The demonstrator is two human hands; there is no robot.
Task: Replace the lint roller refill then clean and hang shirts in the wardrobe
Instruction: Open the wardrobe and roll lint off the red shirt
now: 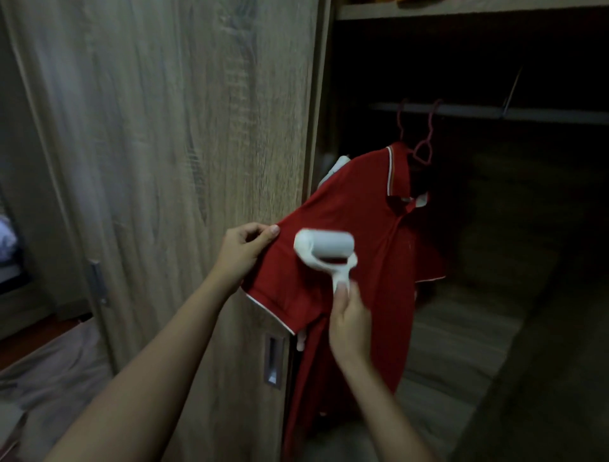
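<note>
Here right hand (349, 321) holds lint roller (324, 247) on shirt (362, 204), left hand (244, 250) pinching sleeve (283, 287).

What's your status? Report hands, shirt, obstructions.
Left hand pinches red shirt at sleeve. Right hand grips lint roller, roll at shirt's shoulder. Shirt hangs on pink hanger. Nothing blocks roller.

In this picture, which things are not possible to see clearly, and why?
Head view, lint roller: motion blur hides whether it touches the red shirt.
Head view, white item behind the shirt's shoulder: mostly covered by the shirt.
Head view, wardrobe interior: too dark to see contents.
Head view, top-shelf object: cut off by the upper edge.
</note>
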